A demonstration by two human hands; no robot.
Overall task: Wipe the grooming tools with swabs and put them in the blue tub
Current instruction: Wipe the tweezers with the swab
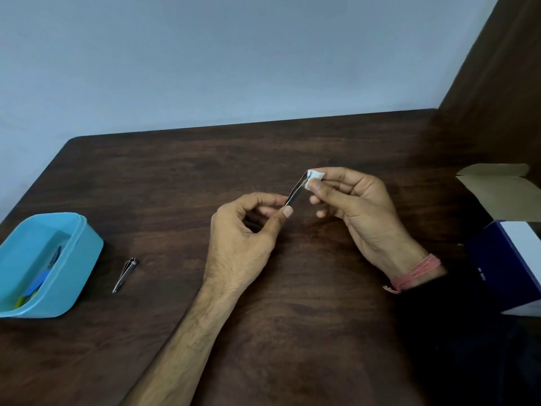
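My left hand (246, 230) pinches the lower end of a slim, dark metal tweezer (295, 191) at table centre, while my right hand (360, 206) pinches a small white swab (314, 175) round its tip. The light-blue plastic tub (79, 259) sits at nine o'clock, a silver metal nail clipper (125, 275) just beside it on the dark wooden table (292, 317).

No text, label, brand, number or sign can be read. The only printing in view is a small pale mark on the dark blue side of the box (509, 265) at the right edge of the table; it is too small and blurred to make out a single character. The white face of the same box shows no print.
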